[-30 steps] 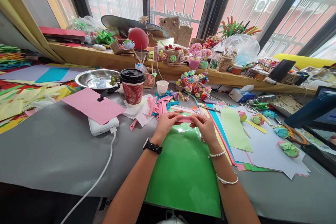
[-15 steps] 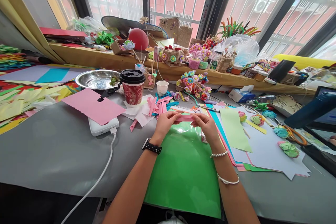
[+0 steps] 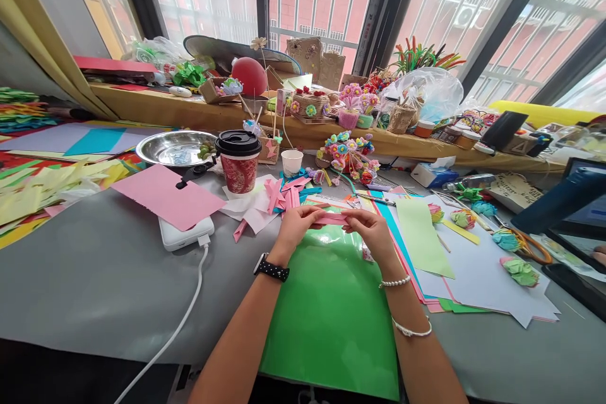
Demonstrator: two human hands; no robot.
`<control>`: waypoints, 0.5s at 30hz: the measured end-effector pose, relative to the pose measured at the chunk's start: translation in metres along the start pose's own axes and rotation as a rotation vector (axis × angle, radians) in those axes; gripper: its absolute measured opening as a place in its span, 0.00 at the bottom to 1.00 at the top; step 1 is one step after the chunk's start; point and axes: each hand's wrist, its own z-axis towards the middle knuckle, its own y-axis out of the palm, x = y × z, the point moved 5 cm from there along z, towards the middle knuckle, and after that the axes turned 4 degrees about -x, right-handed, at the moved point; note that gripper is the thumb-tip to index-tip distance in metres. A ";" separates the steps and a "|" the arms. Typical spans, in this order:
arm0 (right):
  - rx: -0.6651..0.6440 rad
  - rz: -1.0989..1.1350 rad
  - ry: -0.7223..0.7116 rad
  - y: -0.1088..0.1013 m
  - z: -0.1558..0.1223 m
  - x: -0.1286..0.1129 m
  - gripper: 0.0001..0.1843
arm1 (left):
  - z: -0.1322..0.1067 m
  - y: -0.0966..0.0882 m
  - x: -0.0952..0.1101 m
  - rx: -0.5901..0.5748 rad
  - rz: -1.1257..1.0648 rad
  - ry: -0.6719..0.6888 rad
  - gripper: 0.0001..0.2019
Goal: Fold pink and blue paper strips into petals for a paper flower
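Observation:
A folded strip of pink paper (image 3: 332, 219) is stretched level between my two hands. My left hand (image 3: 299, 225) pinches its left end, and my right hand (image 3: 369, 227) pinches the right end. Both hands are over the far edge of a glossy green board (image 3: 331, 309). Just beyond my left hand lies a heap of folded pink strips (image 3: 279, 192) with some blue ones, partly on white tissue (image 3: 253, 205). The fingers cover the strip's ends.
To the left stand a lidded red paper cup (image 3: 238, 161) and a white power bank (image 3: 184, 233) under a pink sheet (image 3: 168, 194). Colored paper sheets (image 3: 466, 271) with several paper flowers (image 3: 519, 271) lie right. A steel bowl (image 3: 161, 145) and a small white cup (image 3: 291, 161) stand farther back.
Both hands keep their pinch on the pink paper strip, which now sits slightly lower in view with a wider face showing. Nothing else has visibly moved.

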 end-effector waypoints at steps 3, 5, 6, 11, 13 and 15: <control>0.005 0.055 0.037 0.000 0.000 0.002 0.08 | 0.000 0.002 0.001 -0.018 -0.008 0.005 0.13; 0.012 0.088 0.047 0.000 0.000 0.004 0.09 | 0.000 0.003 0.001 -0.023 -0.007 0.018 0.13; 0.009 0.102 0.050 0.000 0.001 0.005 0.09 | -0.001 0.003 0.002 -0.017 -0.005 0.027 0.13; -0.040 0.137 0.099 0.005 0.001 0.010 0.14 | -0.002 0.003 0.004 0.014 0.008 0.052 0.13; -0.054 0.140 0.109 0.007 0.001 0.012 0.15 | -0.002 0.003 0.005 0.017 0.010 0.044 0.13; -0.062 0.145 0.110 0.008 0.001 0.012 0.15 | -0.002 0.002 0.006 0.019 0.015 0.041 0.14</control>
